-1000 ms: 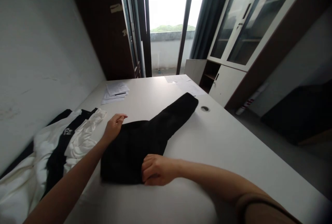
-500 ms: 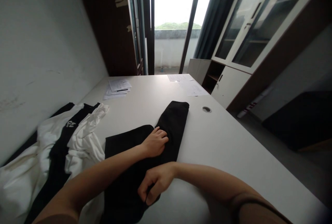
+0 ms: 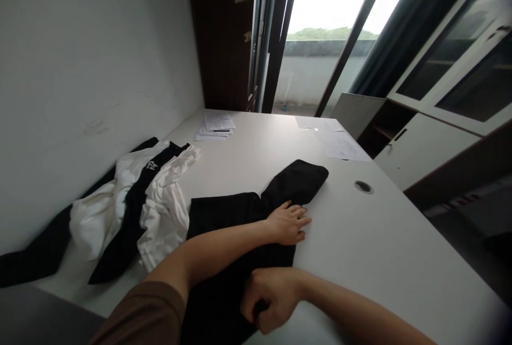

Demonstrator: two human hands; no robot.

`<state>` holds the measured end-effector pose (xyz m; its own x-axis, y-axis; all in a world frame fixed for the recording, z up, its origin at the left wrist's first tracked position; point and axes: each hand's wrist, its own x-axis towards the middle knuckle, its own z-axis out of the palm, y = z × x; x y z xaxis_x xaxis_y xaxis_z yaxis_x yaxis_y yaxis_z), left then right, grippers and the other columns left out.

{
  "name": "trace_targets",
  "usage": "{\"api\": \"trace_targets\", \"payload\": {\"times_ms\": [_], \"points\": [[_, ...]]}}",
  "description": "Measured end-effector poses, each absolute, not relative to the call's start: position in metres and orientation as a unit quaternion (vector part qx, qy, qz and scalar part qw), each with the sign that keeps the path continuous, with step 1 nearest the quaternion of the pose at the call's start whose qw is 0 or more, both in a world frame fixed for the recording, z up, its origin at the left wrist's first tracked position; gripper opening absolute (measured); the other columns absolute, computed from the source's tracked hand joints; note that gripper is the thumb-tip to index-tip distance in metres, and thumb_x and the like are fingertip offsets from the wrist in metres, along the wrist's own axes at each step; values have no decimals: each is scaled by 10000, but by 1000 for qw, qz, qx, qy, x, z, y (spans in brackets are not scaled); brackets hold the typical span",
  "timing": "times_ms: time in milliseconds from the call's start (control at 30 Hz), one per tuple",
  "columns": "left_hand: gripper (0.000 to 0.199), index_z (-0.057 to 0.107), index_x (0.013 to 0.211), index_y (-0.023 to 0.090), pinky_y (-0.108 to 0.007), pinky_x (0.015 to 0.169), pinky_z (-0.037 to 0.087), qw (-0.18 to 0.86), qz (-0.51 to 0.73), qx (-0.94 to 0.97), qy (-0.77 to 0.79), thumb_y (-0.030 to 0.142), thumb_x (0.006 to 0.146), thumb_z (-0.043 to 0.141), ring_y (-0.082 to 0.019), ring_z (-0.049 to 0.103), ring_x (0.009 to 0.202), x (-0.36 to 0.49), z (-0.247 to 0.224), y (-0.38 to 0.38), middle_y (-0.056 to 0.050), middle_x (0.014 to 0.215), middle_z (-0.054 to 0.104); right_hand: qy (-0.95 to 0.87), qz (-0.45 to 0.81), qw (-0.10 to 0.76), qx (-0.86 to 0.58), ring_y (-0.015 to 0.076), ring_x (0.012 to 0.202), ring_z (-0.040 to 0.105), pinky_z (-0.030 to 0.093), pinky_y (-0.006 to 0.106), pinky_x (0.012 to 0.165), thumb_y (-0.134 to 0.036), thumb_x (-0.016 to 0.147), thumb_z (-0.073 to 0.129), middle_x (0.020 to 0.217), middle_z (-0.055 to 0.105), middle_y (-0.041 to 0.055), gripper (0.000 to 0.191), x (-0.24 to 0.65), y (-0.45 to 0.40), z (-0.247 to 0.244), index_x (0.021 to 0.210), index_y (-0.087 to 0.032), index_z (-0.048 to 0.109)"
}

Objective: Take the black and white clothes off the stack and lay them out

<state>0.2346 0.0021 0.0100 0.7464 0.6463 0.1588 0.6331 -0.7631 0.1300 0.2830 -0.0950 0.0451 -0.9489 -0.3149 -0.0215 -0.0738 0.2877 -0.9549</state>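
A black garment lies spread on the white table in front of me, one long part, perhaps a sleeve, bent toward the upper right. My left hand rests palm down on the right side of that garment, fingers spread, with its fingertips at the cloth's edge. Nearer to me, my right hand is closed in a pinch on the garment's lower right edge. The cloth between those fingers is mostly hidden. My left forearm crosses over the garment's middle.
To the left, against the wall, lie crumpled white clothes and black clothes. Papers are stacked at the far left, and more sheets lie at the far right. A round cable hole is set in the table.
The view has turned, so the table appears shifted right. My left hand has slid toward the garment's right edge and its fingers have spread. The sleeve-like part now bends further right.
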Motion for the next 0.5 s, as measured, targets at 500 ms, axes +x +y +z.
{"api": "trace_targets", "payload": {"times_ms": [500], "points": [[581, 477, 1462, 163, -491, 1215, 269, 20, 18, 783, 621, 111, 884, 480, -270, 346, 1469, 8, 26, 37, -146, 1574, 436, 923, -338, -173, 57, 183, 828, 573, 461, 332, 822, -193, 873, 596, 842, 635, 42, 65, 277, -97, 58, 824, -212, 634]]}}
